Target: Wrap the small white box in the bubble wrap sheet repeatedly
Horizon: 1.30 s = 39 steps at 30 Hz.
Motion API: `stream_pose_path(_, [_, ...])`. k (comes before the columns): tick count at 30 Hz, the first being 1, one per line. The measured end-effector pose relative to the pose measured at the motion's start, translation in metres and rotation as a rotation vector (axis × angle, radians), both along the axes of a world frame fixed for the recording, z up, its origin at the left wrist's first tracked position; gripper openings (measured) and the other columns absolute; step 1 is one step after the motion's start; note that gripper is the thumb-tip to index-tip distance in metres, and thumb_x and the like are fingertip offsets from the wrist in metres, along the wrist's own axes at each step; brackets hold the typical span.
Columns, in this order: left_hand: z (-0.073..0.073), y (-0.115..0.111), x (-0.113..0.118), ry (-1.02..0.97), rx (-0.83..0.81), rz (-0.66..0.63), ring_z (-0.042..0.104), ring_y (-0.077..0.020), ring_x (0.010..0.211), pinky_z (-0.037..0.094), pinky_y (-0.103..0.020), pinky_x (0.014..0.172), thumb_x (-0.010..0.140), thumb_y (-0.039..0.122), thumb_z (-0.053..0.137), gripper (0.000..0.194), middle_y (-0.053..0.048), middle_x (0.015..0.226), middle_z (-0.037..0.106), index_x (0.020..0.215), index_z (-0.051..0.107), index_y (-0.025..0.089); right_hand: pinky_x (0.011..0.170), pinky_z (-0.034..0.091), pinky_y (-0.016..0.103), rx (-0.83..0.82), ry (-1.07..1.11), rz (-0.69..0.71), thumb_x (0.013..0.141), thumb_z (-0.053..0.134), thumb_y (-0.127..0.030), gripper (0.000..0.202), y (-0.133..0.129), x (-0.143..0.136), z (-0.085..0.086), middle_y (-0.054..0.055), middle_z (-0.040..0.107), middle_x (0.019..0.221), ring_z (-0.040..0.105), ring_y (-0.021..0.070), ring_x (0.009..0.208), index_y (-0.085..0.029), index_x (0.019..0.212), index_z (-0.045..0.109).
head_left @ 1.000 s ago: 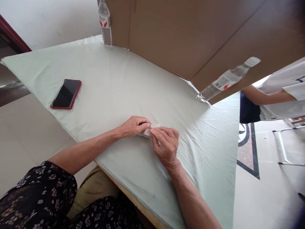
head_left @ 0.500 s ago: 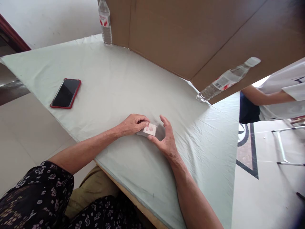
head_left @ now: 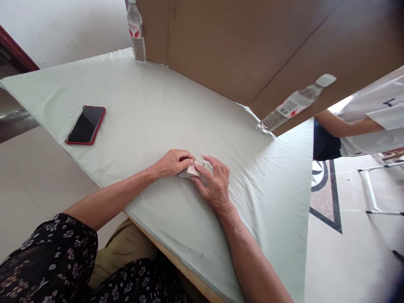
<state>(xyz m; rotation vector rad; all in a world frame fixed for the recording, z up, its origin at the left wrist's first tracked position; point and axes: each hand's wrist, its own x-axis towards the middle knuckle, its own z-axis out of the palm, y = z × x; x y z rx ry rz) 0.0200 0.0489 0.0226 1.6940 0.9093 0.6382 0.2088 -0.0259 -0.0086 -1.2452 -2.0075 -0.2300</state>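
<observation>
A small white pack with faint red print (head_left: 191, 169) rests on the cloth between my hands, partly covered by fingers. My left hand (head_left: 173, 163) grips its left end, with the thumb along the top and the other fingers curled at the far side. On the right end, my right hand (head_left: 216, 183) has its thumb against the near side and a finger across the top. Another right finger stretches out past the pack. What kind of pack it is, I cannot tell.
A pale green cloth (head_left: 151, 113) covers the table. A phone in a red case (head_left: 86, 125) lies at the left. Behind stands a cardboard panel (head_left: 214, 50), with a plastic bottle (head_left: 136, 35) at its left and another bottle (head_left: 293, 105) at its right. A person's arm (head_left: 350, 126) shows beyond.
My right hand has closed in from the right, bringing its thumb and a finger onto the pack, which is now more covered. My left hand keeps its grip. The view has shifted slightly.
</observation>
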Motion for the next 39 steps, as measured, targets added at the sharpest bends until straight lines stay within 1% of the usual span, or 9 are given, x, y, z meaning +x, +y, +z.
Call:
stream_pose_path(6, [0.002, 0.0, 0.0, -0.001, -0.009, 0.001, 0.052, -0.0114, 0.066, 0.039, -0.022, 0.059, 0.084, 0.034, 0.055, 0.028, -0.001, 0.074, 0.064, 0.092, 0.073, 0.014, 0.096, 0.045, 0.047, 0.023, 0.041, -0.014, 0.086, 0.07, -0.033, 0.023, -0.003, -0.001, 0.003, 0.011, 0.062, 0.133, 0.061, 0.0288, 0.119, -0.028, 0.107, 0.064])
stream_pose_path(11, [0.0, 0.0, 0.0, 0.002, 0.005, 0.007, 0.054, -0.0115, 0.066, 0.04, -0.021, 0.058, 0.083, 0.032, 0.056, 0.025, -0.002, 0.077, 0.066, 0.091, 0.073, 0.014, 0.105, 0.043, 0.054, -0.221, 0.136, 0.012, 0.08, 0.072, -0.054, 0.077, 0.0, 0.006, 0.001, 0.018, 0.053, 0.146, 0.051, 0.0353, 0.134, -0.025, 0.144, 0.041])
stream_pose_path(13, [-0.001, -0.001, 0.0, 0.008, 0.011, 0.005, 0.054, -0.0114, 0.065, 0.039, -0.021, 0.057, 0.083, 0.031, 0.057, 0.024, -0.002, 0.077, 0.067, 0.092, 0.073, 0.015, 0.104, 0.044, 0.053, -0.313, 0.152, 0.029, 0.081, 0.072, -0.051, 0.083, 0.002, 0.008, 0.0, 0.016, 0.058, 0.14, 0.055, 0.0337, 0.129, -0.026, 0.15, 0.033])
stream_pose_path(19, [0.002, 0.002, -0.002, -0.001, 0.026, 0.009, 0.061, -0.0149, 0.076, 0.047, -0.025, 0.069, 0.087, 0.045, 0.053, 0.038, -0.004, 0.086, 0.07, 0.099, 0.071, 0.014, 0.099, 0.048, 0.049, -0.257, 0.285, 0.032, 0.082, 0.072, -0.035, 0.068, 0.0, 0.007, -0.003, 0.01, 0.068, 0.118, 0.063, 0.0281, 0.112, -0.026, 0.143, 0.044])
stream_pose_path(23, [0.002, 0.003, -0.005, 0.048, 0.064, 0.054, 0.062, -0.0239, 0.107, 0.049, -0.036, 0.093, 0.083, 0.048, 0.06, 0.052, -0.011, 0.119, 0.069, 0.123, 0.063, 0.015, 0.098, 0.049, 0.049, -0.241, 0.358, -0.046, 0.083, 0.072, -0.037, 0.064, 0.002, 0.009, -0.007, 0.01, 0.067, 0.119, 0.064, 0.0272, 0.111, -0.026, 0.14, 0.046])
stream_pose_path(27, [0.0, 0.001, -0.006, 0.1, 0.077, -0.024, 0.05, -0.0308, 0.132, 0.044, -0.044, 0.106, 0.077, 0.047, 0.068, 0.074, -0.016, 0.137, 0.059, 0.142, 0.05, 0.017, 0.1, 0.048, 0.051, -0.312, 0.305, -0.044, 0.081, 0.073, -0.042, 0.066, 0.003, 0.013, -0.005, 0.011, 0.068, 0.123, 0.064, 0.0293, 0.114, -0.026, 0.139, 0.048])
stream_pose_path(31, [-0.002, 0.0, -0.005, 0.143, 0.088, -0.074, 0.048, -0.0323, 0.134, 0.047, -0.044, 0.102, 0.078, 0.048, 0.068, 0.079, -0.017, 0.141, 0.054, 0.148, 0.044, 0.019, 0.104, 0.046, 0.053, -0.27, 0.349, -0.039, 0.087, 0.065, -0.042, 0.05, 0.001, 0.013, 0.001, 0.013, 0.063, 0.133, 0.059, 0.0306, 0.125, -0.026, 0.133, 0.052])
stream_pose_path(34, [-0.003, 0.0, -0.004, 0.146, 0.104, -0.076, 0.049, -0.0324, 0.132, 0.049, -0.044, 0.099, 0.078, 0.047, 0.067, 0.078, -0.017, 0.139, 0.056, 0.147, 0.044, 0.018, 0.104, 0.046, 0.053, -0.209, 0.378, -0.047, 0.089, 0.064, -0.039, 0.036, 0.0, 0.012, 0.003, 0.012, 0.066, 0.129, 0.06, 0.0299, 0.123, -0.026, 0.121, 0.058])
stream_pose_path(39, [-0.006, -0.001, -0.002, 0.126, 0.149, -0.066, 0.052, -0.0302, 0.127, 0.043, -0.046, 0.109, 0.079, 0.042, 0.065, 0.072, -0.017, 0.135, 0.058, 0.143, 0.049, 0.014, 0.101, 0.048, 0.051, -0.187, 0.37, -0.058, 0.088, 0.066, -0.035, 0.023, 0.002, 0.011, 0.003, 0.01, 0.07, 0.122, 0.064, 0.0279, 0.116, -0.025, 0.108, 0.065])
